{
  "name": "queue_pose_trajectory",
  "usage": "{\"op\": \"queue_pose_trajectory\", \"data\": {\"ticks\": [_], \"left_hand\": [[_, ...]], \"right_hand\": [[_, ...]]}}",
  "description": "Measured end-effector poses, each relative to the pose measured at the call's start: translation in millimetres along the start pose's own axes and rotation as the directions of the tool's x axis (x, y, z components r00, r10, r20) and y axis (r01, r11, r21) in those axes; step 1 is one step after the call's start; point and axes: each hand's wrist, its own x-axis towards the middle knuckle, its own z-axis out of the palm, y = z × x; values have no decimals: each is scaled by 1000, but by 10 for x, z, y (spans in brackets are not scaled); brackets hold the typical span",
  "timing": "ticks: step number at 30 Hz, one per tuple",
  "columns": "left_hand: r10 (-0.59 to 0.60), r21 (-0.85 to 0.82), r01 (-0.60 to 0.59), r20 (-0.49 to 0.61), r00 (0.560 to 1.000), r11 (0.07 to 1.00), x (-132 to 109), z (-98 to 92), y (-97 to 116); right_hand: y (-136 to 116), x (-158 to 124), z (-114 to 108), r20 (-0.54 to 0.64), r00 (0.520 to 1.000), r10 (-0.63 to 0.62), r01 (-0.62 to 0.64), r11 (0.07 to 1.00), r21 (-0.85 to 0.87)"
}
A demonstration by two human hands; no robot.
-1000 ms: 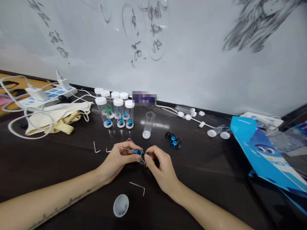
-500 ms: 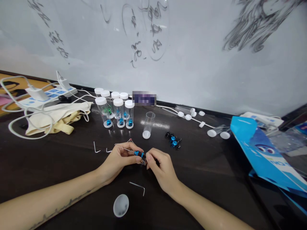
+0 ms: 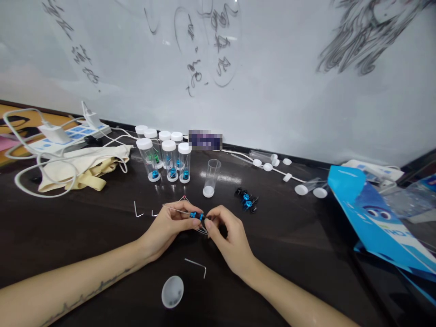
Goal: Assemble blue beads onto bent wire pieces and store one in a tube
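My left hand [image 3: 172,227] is closed around a small blue-and-black part [image 3: 196,215], which has thin metal wires running out from both sides. A red dot shows where the wires meet above my fingers. At the part's right end my right hand [image 3: 226,231] is closed, thumb against index finger; whatever lies between those fingertips is hidden. Below the hands an L-shaped hex key [image 3: 195,262] lies on the table. Nearer to me sits a small white cup [image 3: 172,292] with tiny dark pieces in it.
Capped clear tubes [image 3: 169,159] stand at the back left, and an uncapped tube [image 3: 211,179] stands beyond my hands. Blue and black parts [image 3: 248,200] lie to the right. Another hex key [image 3: 137,210] is at the left. A blue bag [image 3: 374,209] lies far right.
My right fingertips have shifted slightly left and up, closer to the blue-and-black part. The left hand keeps its hold. Other things stay where they were.
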Motion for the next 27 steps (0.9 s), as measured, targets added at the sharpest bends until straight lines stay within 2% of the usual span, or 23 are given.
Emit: {"op": "queue_pose_trajectory", "data": {"ticks": [8, 19, 27], "left_hand": [[-12, -25, 12, -9, 1000, 1000, 0, 11, 13], [28, 44, -31, 69, 997, 999, -10, -1, -1], [0, -22, 1, 9, 1000, 1000, -4, 1, 3]], "right_hand": [[7, -17, 13, -25, 1000, 14, -14, 1000, 7], [11, -1, -10, 59, 997, 42, -42, 999, -15], [22, -19, 8, 11, 999, 31, -31, 999, 21]]}}
